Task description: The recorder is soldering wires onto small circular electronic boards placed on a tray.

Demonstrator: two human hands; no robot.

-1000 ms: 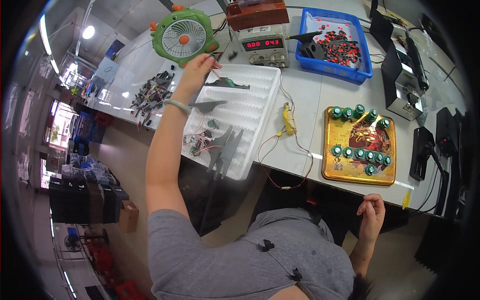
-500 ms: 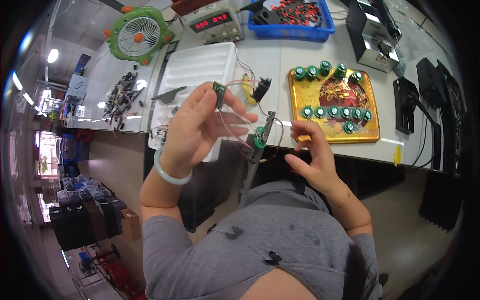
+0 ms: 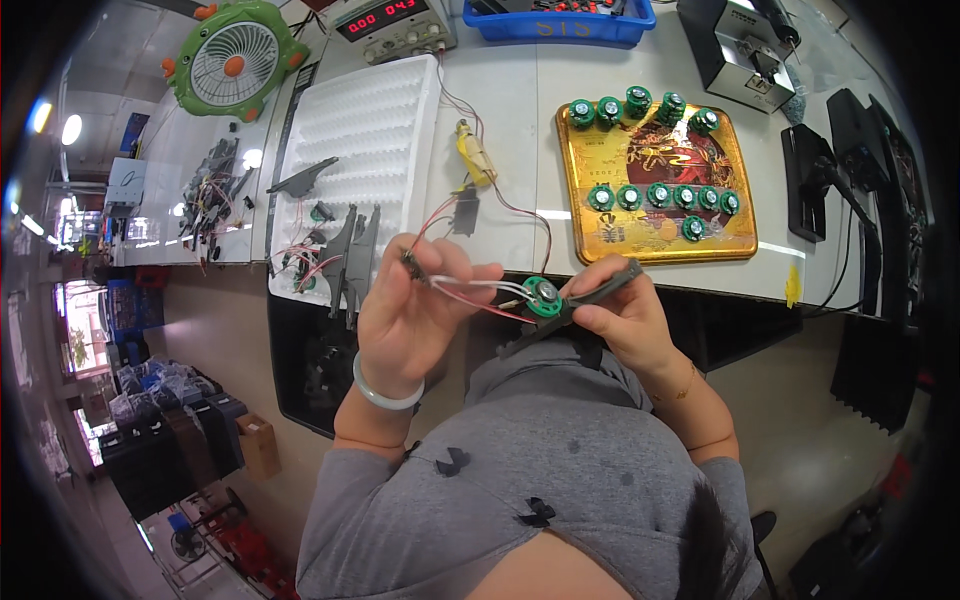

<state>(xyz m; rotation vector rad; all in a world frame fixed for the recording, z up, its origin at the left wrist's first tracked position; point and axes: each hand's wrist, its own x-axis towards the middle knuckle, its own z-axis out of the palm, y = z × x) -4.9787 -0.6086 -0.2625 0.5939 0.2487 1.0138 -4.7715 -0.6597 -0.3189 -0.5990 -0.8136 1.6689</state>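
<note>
Between thumb and fingers, my left hand (image 3: 415,310) pinches a small circuit board (image 3: 411,264), seen nearly edge-on. Red and white wires (image 3: 480,288) run from it to a green round component with a metal centre (image 3: 543,297). My right hand (image 3: 632,318) grips a long dark grey plastic part (image 3: 605,286) at its upper end. The green component sits against this part, whose lower end points toward my lap. Beyond my left hand, a yellow-wrapped piece (image 3: 475,158) with thin leads lies on the table.
A white ribbed tray (image 3: 350,120) holds more grey parts and wired pieces at the left. To the right, a gold tin lid (image 3: 655,235) carries several green components. Behind stand a power supply (image 3: 390,30), a blue bin (image 3: 560,28) and a green fan (image 3: 235,65).
My right hand has closed on the grey plastic part, which was hanging beside it and now tilts up to the right. My left hand has come lower with the board.
</note>
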